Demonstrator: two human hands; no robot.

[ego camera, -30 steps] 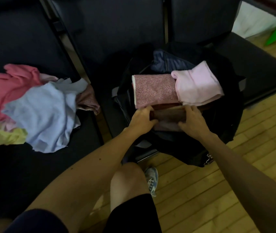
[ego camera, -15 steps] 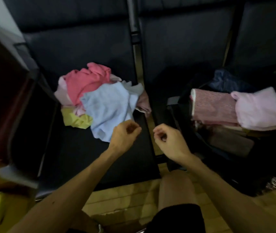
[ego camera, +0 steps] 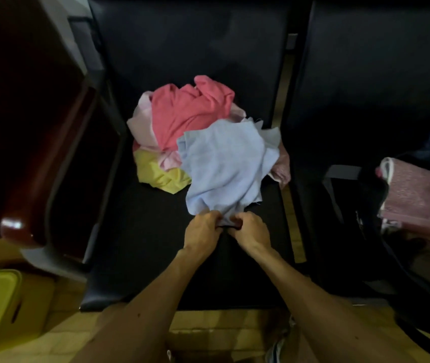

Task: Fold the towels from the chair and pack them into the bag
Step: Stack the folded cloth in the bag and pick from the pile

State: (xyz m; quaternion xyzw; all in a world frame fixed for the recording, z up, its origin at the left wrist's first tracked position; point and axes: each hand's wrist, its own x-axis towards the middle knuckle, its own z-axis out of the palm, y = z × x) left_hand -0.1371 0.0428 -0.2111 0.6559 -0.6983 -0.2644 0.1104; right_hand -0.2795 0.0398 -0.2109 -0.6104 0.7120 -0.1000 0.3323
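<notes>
Item: light blue towel (ego camera: 224, 163), topmost on the loose pile on the black chair seat (ego camera: 143, 244). Held: our left hand (ego camera: 202, 229) and right hand (ego camera: 251, 231) both pinch its near edge, fingers curled, side by side. Handling, we judge: slide hands apart along the hem, lift clear of the coral towel (ego camera: 187, 111), then fold; bag (ego camera: 360, 205) stands right.

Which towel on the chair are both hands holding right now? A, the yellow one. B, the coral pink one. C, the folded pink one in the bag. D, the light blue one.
D: the left hand and right hand both pinch the near edge of the light blue towel, which lies on top of the pile on the chair.
</notes>
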